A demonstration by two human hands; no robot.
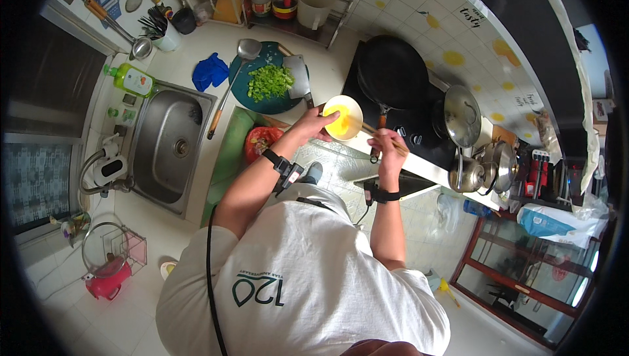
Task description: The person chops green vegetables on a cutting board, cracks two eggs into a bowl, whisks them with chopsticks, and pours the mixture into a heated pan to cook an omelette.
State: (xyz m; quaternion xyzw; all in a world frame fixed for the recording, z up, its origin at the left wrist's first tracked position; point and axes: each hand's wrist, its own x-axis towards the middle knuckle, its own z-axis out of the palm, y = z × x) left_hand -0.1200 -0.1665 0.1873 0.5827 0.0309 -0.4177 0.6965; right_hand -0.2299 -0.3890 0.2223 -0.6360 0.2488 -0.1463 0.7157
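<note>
My left hand (313, 122) holds a pale bowl (356, 108) with the thumb over its rim. Yellow beaten egg (338, 124) lies inside it. In my right hand (390, 149) is a pair of wooden chopsticks (369, 130), their tips over or in the bowl. Just beyond the left hand, a round dark green cutting board (241, 88) bears chopped green vegetables (270, 83). A cleaver (296, 78) rests on the board's right side. A long-handled spatula (227, 95) lies across its left edge. The black wok's handle (382, 121) points toward my right hand.
The black wok (393, 73) sits on the black gas hob (351, 85), beside a lidded pan (463, 116) and a metal kettle (466, 176). Left are a steel sink (209, 115), a blue cloth (210, 72) and a red plastic bag (260, 143) below the counter. A metal shelf (314, 36) stands behind.
</note>
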